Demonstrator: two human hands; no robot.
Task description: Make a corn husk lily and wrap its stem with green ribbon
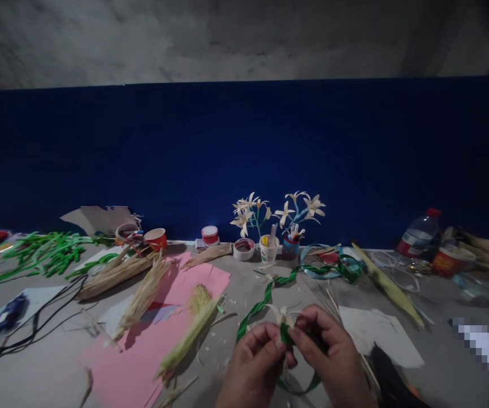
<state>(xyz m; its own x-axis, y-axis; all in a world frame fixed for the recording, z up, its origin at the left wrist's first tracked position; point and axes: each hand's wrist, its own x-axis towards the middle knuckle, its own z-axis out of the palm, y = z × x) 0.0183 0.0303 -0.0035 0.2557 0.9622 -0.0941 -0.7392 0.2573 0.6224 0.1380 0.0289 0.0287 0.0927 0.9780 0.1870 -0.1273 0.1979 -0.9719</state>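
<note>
A small white flower (279, 313) points up between my fingertips, with green ribbon (256, 310) around its base. My left hand (258, 360) is closed in a pinch at the flower's base. From the other side, my right hand (327, 348) pinches the ribbon against it, fingers curled. One length of the ribbon twists away across the table to a coil at the back, and a loop of green hangs below my hands. The flower's stem is mostly hidden by my fingers.
Two cups of finished white flowers (246, 218) stand at the back. Corn husks (193, 334) lie over pink paper (125, 368) on the left, near a blue glue gun (4, 317) and black cords. White paper (380, 334), black-handled scissors (391, 374) and a bottle (418, 235) are right.
</note>
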